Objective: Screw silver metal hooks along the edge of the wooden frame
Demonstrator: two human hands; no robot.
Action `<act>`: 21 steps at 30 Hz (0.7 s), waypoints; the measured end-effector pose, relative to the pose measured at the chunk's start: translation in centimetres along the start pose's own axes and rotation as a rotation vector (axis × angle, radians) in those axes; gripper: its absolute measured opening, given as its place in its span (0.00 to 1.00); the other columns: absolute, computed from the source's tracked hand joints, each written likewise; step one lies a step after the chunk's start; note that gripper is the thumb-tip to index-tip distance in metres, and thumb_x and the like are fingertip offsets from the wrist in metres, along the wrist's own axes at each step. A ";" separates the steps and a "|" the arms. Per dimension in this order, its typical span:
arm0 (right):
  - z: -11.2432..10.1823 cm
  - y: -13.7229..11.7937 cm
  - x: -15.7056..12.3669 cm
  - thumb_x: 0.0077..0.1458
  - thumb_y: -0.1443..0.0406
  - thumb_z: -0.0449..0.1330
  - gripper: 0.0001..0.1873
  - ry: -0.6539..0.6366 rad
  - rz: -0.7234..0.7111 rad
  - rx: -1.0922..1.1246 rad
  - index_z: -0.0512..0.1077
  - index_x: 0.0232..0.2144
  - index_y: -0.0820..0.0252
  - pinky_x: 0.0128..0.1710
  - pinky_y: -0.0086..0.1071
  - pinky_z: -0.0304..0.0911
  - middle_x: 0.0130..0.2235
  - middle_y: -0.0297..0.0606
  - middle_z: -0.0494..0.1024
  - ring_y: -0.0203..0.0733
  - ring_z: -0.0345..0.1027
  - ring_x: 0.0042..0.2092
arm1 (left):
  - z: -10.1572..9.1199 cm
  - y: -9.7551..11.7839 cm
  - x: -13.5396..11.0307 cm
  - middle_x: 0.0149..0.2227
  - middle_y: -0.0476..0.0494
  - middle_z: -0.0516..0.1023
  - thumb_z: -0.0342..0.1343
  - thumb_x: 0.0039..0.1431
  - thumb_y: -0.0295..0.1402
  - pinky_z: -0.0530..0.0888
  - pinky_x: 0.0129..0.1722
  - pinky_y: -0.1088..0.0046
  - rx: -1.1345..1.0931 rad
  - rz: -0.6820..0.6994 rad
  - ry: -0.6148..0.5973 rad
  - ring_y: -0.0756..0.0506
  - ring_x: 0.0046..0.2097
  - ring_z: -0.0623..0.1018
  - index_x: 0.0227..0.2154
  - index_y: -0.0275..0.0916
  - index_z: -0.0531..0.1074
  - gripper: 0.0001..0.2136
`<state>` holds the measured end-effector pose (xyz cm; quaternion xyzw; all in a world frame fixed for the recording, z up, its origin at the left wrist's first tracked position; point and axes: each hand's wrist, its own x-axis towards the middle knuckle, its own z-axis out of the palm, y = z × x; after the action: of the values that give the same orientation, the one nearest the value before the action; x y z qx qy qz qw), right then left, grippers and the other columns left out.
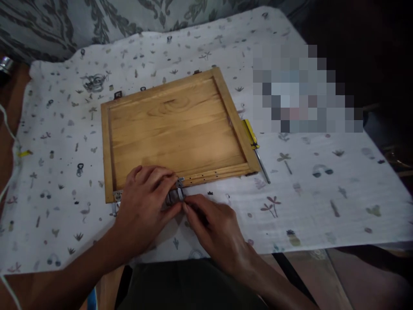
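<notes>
- Left hand: fingers over lower rim of framed wooden panel, likely bracing; grip unclear.
- Right hand: fingers pinching metal fitting, lower center, probably to align it.

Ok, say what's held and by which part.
The right hand seems to pinch a metal fitting by its right end, at the edge of the wooden panel. Whether the left hand grips anything cannot be told.

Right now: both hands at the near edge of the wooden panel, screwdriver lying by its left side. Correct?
Not quite: the screwdriver lies by the right side of the wooden panel, as the head view shows. The left hand and right hand are indeed at its near edge.
</notes>
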<state>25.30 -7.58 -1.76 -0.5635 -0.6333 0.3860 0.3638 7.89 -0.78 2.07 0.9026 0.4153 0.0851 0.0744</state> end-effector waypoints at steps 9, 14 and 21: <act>-0.1 0.0 0.0 0.69 0.63 0.54 0.12 -0.019 0.012 0.027 0.74 0.34 0.58 0.25 0.29 0.61 0.27 0.34 0.79 0.34 0.72 0.26 | -0.1 0.1 0.0 0.50 0.37 0.80 0.64 0.59 0.34 0.70 0.55 0.45 -0.016 -0.015 -0.006 0.33 0.52 0.76 0.47 0.39 0.74 0.14; -0.1 -0.2 0.2 0.70 0.62 0.54 0.13 -0.014 0.026 0.040 0.74 0.34 0.58 0.27 0.29 0.63 0.28 0.34 0.80 0.34 0.72 0.27 | 0.0 0.1 0.0 0.51 0.38 0.80 0.63 0.60 0.33 0.69 0.55 0.45 -0.022 -0.016 -0.008 0.33 0.53 0.76 0.48 0.40 0.74 0.14; 0.0 -0.4 0.5 0.68 0.63 0.54 0.13 -0.021 0.076 0.032 0.75 0.32 0.58 0.25 0.31 0.61 0.27 0.34 0.79 0.34 0.70 0.26 | 0.2 0.0 0.0 0.50 0.37 0.80 0.64 0.61 0.35 0.70 0.54 0.45 -0.010 0.004 0.012 0.33 0.52 0.76 0.48 0.38 0.74 0.14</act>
<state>25.13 -7.14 -1.39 -0.5772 -0.6089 0.4154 0.3515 7.95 -0.80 1.91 0.9025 0.4135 0.0927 0.0765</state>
